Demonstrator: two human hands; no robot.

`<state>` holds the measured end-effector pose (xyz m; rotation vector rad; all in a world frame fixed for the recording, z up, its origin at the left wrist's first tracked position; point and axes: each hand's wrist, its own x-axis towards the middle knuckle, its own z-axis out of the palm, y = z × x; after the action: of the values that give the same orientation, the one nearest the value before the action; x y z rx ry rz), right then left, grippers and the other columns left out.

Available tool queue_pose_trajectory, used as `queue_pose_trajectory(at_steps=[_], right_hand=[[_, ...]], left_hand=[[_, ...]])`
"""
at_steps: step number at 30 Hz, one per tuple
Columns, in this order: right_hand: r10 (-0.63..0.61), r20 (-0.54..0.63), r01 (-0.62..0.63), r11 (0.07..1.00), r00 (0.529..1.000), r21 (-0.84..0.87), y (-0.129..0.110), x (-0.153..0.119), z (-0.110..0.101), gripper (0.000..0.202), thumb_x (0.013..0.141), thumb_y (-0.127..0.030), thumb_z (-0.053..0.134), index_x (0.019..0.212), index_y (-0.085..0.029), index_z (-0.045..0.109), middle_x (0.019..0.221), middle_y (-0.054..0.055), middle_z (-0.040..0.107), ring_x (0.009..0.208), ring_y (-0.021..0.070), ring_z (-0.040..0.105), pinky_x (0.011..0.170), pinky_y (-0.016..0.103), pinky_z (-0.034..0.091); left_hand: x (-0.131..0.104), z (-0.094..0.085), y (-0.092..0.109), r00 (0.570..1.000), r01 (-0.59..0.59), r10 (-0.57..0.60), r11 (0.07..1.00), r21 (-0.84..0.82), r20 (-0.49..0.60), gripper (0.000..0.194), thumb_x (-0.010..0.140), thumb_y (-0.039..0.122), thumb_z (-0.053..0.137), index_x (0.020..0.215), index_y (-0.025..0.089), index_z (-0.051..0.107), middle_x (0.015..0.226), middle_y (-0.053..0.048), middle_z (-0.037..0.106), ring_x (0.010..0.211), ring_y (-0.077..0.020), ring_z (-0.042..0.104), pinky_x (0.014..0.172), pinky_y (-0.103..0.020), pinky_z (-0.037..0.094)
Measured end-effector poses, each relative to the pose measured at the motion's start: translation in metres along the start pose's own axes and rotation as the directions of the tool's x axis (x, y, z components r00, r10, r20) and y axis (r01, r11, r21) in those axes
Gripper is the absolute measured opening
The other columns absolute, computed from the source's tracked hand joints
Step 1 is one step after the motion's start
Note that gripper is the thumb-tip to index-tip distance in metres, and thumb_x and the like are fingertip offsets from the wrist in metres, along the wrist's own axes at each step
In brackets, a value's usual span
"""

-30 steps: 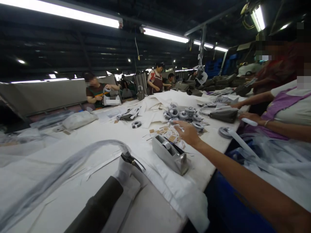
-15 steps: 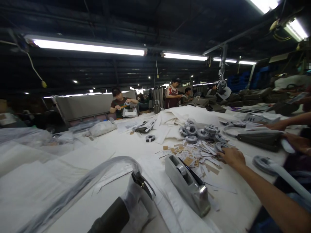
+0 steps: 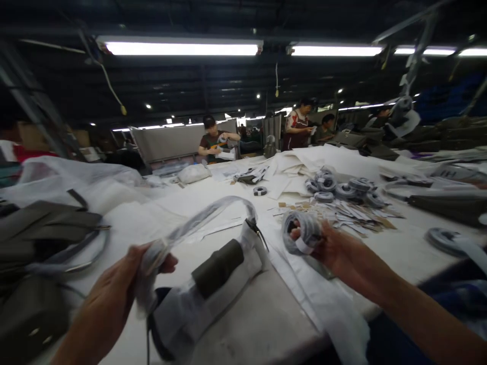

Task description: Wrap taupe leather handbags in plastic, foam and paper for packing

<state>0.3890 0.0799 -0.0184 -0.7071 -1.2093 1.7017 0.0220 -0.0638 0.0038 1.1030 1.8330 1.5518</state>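
My right hand [image 3: 342,251] grips a coiled strap [image 3: 310,230], a grey roll in clear plastic with a white band, raised above the table. My left hand [image 3: 117,284] is closed around the wrapped end of a bag's handle [image 3: 213,210], which arches across to the far end. The dark olive bag [image 3: 218,266] is partly covered in thin white wrapping and lies tilted between my hands. Blur hides the fine detail at my left fingertips. White sheets [image 3: 292,274] lie to the right of the bag.
More coiled straps [image 3: 346,190] are heaped beyond my right hand, near scattered paper tags [image 3: 357,218]. Dark bags [image 3: 41,228] are stacked at the left. White sheets pile up at the back, and co-workers [image 3: 216,139] stand across the table [image 3: 243,314].
My right hand has lifted a coiled strap from beside the pile and brought it left, towards the bag. My left hand has come into view on the handle. The view has swung left.
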Motion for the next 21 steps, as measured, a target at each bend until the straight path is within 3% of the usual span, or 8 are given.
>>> queue_pose_trajectory(at_steps=[2,5,9,13,16,21], right_hand=[[0.069,0.182,-0.079,0.996,0.981,0.048,0.017,-0.004,0.032,0.042,0.082,-0.041,0.075,0.119,-0.021,0.069,0.125,0.009,0.068,0.118,0.0245,0.061,0.105,0.035,0.046],[0.112,0.287,-0.140,0.987,0.951,0.080,0.040,-0.001,0.076,0.041,0.079,-0.030,0.081,0.117,-0.021,0.070,0.125,0.007,0.068,0.112,0.0192,0.063,0.100,0.029,0.048],[0.137,0.266,-0.186,0.968,0.954,0.166,0.062,0.011,0.129,0.031,0.078,-0.032,0.082,0.105,-0.019,0.074,0.118,0.005,0.070,0.098,0.0122,0.066,0.084,0.019,0.052],[0.124,0.197,-0.184,0.926,0.973,0.329,0.070,0.025,0.170,0.028,0.072,-0.029,0.086,0.095,-0.016,0.075,0.098,0.003,0.073,0.082,0.0088,0.067,0.074,0.017,0.053],[0.160,0.132,-0.203,0.876,0.978,0.438,0.071,0.031,0.193,0.028,0.069,-0.027,0.088,0.090,-0.016,0.074,0.087,0.000,0.073,0.072,0.0071,0.065,0.069,0.016,0.053],[0.095,0.073,-0.120,0.821,0.993,0.558,0.068,0.027,0.214,0.028,0.064,-0.024,0.090,0.084,-0.016,0.073,0.089,0.000,0.072,0.075,0.0076,0.065,0.071,0.016,0.053]], left_hand=[[0.001,-0.002,0.007,0.992,-0.004,0.016,0.996,-0.093,0.123,0.060,0.081,0.073,0.057,0.092,0.016,0.072,0.090,-0.007,0.074,0.090,-0.0246,0.065,0.084,-0.032,0.052],[0.004,-0.003,0.017,0.966,-0.041,0.076,0.989,-0.142,0.248,0.054,0.086,0.066,0.058,0.092,0.015,0.072,0.090,-0.008,0.073,0.083,-0.0214,0.065,0.077,-0.029,0.051],[0.007,-0.004,0.028,0.923,-0.086,0.120,0.990,-0.108,0.366,0.050,0.091,0.062,0.054,0.090,0.016,0.072,0.089,-0.007,0.072,0.080,-0.0179,0.062,0.072,-0.026,0.049],[0.016,0.000,0.037,0.919,-0.082,0.128,0.987,-0.136,0.372,0.042,0.083,0.060,0.066,0.082,0.018,0.070,0.081,-0.003,0.068,0.073,-0.0149,0.059,0.071,-0.024,0.047],[0.023,0.003,0.042,0.904,-0.087,0.136,0.987,-0.136,0.405,0.040,0.080,0.058,0.071,0.079,0.019,0.070,0.073,-0.001,0.065,0.068,-0.0139,0.056,0.065,-0.022,0.044],[0.027,0.005,0.048,0.898,-0.151,0.184,0.982,-0.112,0.401,0.042,0.075,0.052,0.077,0.099,0.018,0.073,0.090,-0.003,0.071,0.078,-0.0159,0.059,0.072,-0.024,0.044]])
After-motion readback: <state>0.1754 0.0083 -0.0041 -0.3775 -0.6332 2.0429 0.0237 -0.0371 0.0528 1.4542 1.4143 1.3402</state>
